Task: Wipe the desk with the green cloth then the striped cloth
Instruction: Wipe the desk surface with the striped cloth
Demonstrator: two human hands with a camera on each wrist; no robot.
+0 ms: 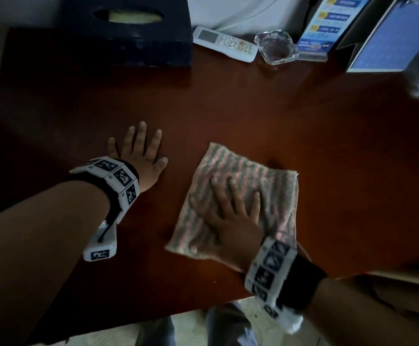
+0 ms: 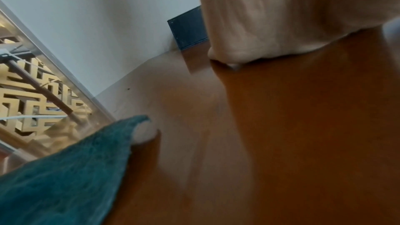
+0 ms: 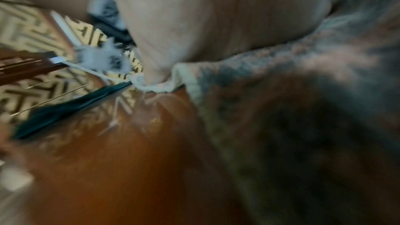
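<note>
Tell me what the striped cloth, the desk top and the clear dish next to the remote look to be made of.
Striped cloth: soft terry or microfibre, judging by its fuzzy, ribbed pink-and-grey pile; matte.
Desk: reddish-brown wood or wood veneer, seemingly lacquered, since it shows faint grain and soft reflections.
Clear dish: probably cut glass or crystal, transparent with faceted edges; clear plastic cannot be ruled out.

Pink-green striped cloth, reddish-brown desk

Striped cloth lies on desk, lower centre of frame, right hand on top. Left hand on desk, left of cloth. Upper frame, left to right: tissue box, remote, glass ashtray, leaflet stand.
</note>
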